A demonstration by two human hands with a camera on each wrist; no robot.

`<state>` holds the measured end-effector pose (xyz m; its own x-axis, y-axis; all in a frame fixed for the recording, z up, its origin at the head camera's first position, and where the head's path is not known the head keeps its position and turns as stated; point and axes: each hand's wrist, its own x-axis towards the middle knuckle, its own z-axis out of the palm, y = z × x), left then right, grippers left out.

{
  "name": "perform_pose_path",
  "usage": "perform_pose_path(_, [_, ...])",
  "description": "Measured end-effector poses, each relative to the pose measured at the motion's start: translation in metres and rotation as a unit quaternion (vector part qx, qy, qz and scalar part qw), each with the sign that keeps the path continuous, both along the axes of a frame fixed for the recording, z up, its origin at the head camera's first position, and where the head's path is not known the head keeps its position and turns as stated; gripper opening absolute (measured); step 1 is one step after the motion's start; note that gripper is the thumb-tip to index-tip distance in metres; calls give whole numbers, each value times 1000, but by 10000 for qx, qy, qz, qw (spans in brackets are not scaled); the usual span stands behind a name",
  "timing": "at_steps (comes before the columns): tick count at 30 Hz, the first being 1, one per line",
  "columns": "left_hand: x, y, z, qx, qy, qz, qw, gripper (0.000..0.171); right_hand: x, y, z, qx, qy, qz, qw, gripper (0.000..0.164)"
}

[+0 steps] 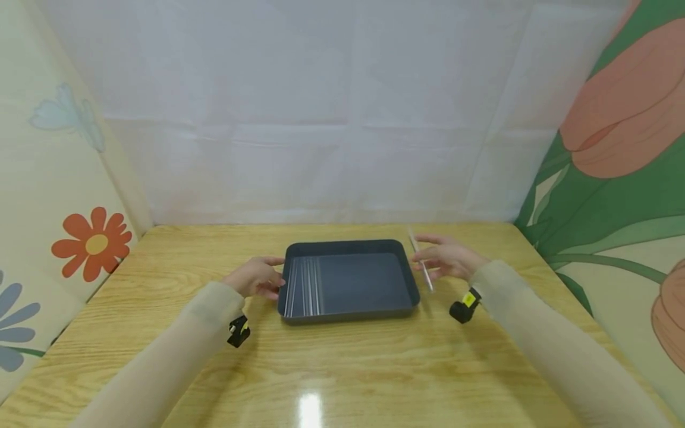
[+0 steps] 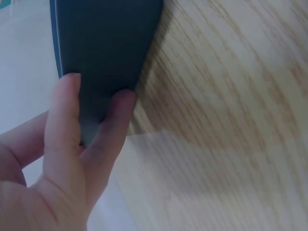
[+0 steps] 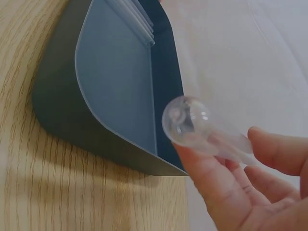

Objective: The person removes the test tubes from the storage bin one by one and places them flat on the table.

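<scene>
A dark grey rectangular tray (image 1: 369, 315) lies on the table, with several clear tubes (image 1: 309, 285) lined up side by side at its left end. My left hand (image 1: 259, 277) is at the tray's left side; in the left wrist view its fingertips (image 2: 126, 98) touch the outer wall, fingers fairly straight. Just beyond the tray's right side, my right hand (image 1: 446, 257) pinches a clear test tube (image 1: 421, 261) between thumb and fingers. The tube's rounded end (image 3: 185, 120) faces the right wrist camera, overlapping the tray's rim there.
The wood-grain table (image 1: 353, 368) runs back to a white cloth backdrop (image 1: 321, 119). Flower-patterned panels (image 1: 631, 208) stand along both sides. Each wrist carries a small black camera (image 1: 464, 306).
</scene>
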<state>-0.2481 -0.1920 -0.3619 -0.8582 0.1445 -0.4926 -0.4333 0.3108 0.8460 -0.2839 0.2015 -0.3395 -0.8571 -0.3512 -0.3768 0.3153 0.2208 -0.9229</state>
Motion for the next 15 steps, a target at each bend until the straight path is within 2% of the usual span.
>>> perform_pose_path(15, [-1, 2, 0, -146, -101, 97, 9998, 71, -1, 15, -8, 166, 152, 13, 9997, 68])
